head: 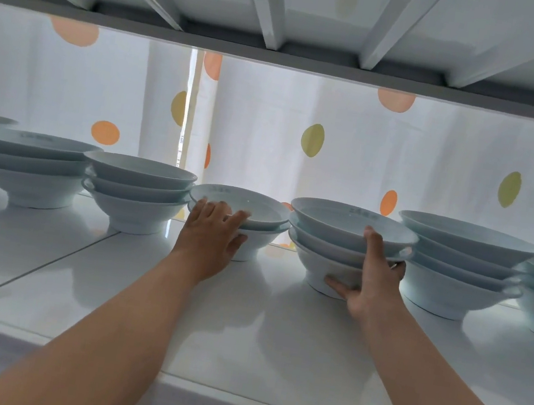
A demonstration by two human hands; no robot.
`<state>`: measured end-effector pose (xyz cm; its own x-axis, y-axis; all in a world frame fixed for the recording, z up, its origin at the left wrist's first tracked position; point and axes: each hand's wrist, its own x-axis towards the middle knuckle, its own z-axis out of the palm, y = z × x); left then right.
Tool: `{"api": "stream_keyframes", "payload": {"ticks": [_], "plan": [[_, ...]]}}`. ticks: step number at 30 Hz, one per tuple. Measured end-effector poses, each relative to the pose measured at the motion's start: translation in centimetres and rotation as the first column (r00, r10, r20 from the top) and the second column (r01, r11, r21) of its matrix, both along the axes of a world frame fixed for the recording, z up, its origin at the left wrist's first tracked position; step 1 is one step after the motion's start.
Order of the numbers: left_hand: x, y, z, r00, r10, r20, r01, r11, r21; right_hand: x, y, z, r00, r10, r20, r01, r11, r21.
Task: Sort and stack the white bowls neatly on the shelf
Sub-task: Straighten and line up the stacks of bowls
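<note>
White shelf (238,337), carrying a row of bowl stacks. Two-bowl stack (257,214): sitting mid-row; left hand (211,232) gripping its near rim, fingers apparently hooking over the top bowl's edge. Three-bowl stack (342,224): standing just right of the two-bowl stack; right hand (368,280) clasping its near side, thumb lying along the foot, forefinger reaching up to the top rim. Further stacks (136,189) standing left and right of the two-bowl stack

White shelf (139,304), row of stacked white bowls (457,265).
</note>
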<state>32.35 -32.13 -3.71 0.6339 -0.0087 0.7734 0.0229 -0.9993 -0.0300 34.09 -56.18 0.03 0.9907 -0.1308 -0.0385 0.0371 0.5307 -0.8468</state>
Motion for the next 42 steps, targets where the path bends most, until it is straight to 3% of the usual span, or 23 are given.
{"api": "stream_keyframes", "payload": {"ticks": [5, 10, 16, 20, 25, 33, 36, 40, 42], "plan": [[-1.2, -0.2, 0.7, 0.999, -0.017, 0.049, 0.027, 0.978, -0.206, 0.0, 0.2, -0.6, 0.999, -0.014, 0.032, 0.017, 0.997, -0.076], [-2.6, 0.0, 2.1, 0.988, 0.067, 0.137, 0.009, 0.873, -0.488, -0.7, 0.0, -0.7, 1.0, -0.012, 0.013, 0.013, 0.998, -0.061], [-5.1, 5.0, 3.1, 0.941, 0.282, 0.186, -0.16, 0.858, -0.488, -3.3, 0.6, -1.2, 0.986, 0.038, -0.165, -0.045, 0.998, -0.042], [-6.4, 8.2, 3.9, 0.907, 0.381, 0.183, -0.201, 0.77, -0.606, -5.7, 3.4, -1.6, 0.992, 0.062, -0.113, -0.074, 0.991, -0.112], [-7.3, 12.0, 3.6, 0.922, 0.363, 0.133, -0.172, 0.693, -0.7, -7.1, 10.1, 0.6, 0.979, 0.19, -0.077, -0.197, 0.975, -0.106], [-8.2, 21.3, 4.3, 0.968, 0.186, 0.17, -0.042, 0.783, -0.621, -6.7, 22.4, 1.9, 0.996, 0.051, -0.08, -0.063, 0.985, -0.158], [-9.0, 26.4, 4.4, 0.944, 0.256, 0.208, -0.083, 0.796, -0.6, -6.8, 26.7, 1.5, 0.996, 0.062, -0.064, -0.073, 0.981, -0.179], [-10.6, 31.3, 4.3, 0.935, 0.326, 0.139, -0.153, 0.725, -0.672, -6.3, 31.2, 1.4, 0.99, 0.122, -0.067, -0.134, 0.962, -0.238], [-10.9, 32.9, 4.0, 0.947, 0.304, 0.1, -0.171, 0.743, -0.647, -5.6, 32.7, 1.5, 0.991, 0.118, -0.071, -0.133, 0.953, -0.273]]}}
